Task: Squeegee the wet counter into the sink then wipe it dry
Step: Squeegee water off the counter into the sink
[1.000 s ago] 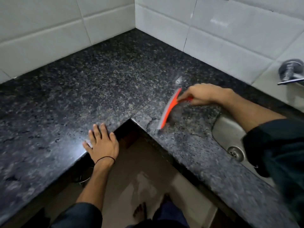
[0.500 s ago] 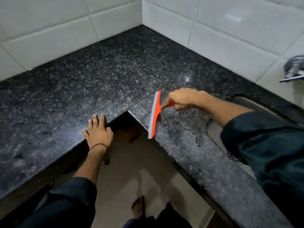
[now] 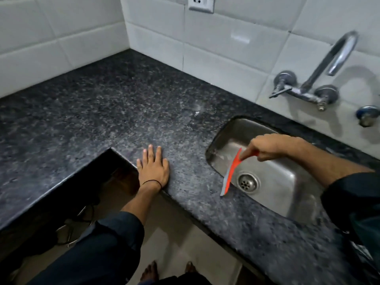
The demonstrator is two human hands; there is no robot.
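Observation:
The dark speckled granite counter [image 3: 115, 112] runs in an L around an inner corner. A steel sink [image 3: 287, 182] is set into it on the right, drain near the middle. My right hand [image 3: 265, 147] grips the handle of an orange squeegee [image 3: 231, 173], whose blade hangs over the sink's left rim, its lower tip at the counter edge of the basin. My left hand [image 3: 153, 167] lies flat, fingers spread, on the counter's front edge beside the inner corner. A wet patch [image 3: 196, 112] glints behind the sink's left corner.
A chrome wall tap [image 3: 312, 83] with a curved spout hangs above the sink, and another valve [image 3: 367, 116] sits at far right. White tiled walls carry a power socket [image 3: 201, 4]. Below are the floor and my bare feet [image 3: 152, 272].
My right hand has drawn the squeegee rightwards from the inner corner to the sink's rim. My left hand has shifted right, to the other side of the corner. The view has swung right.

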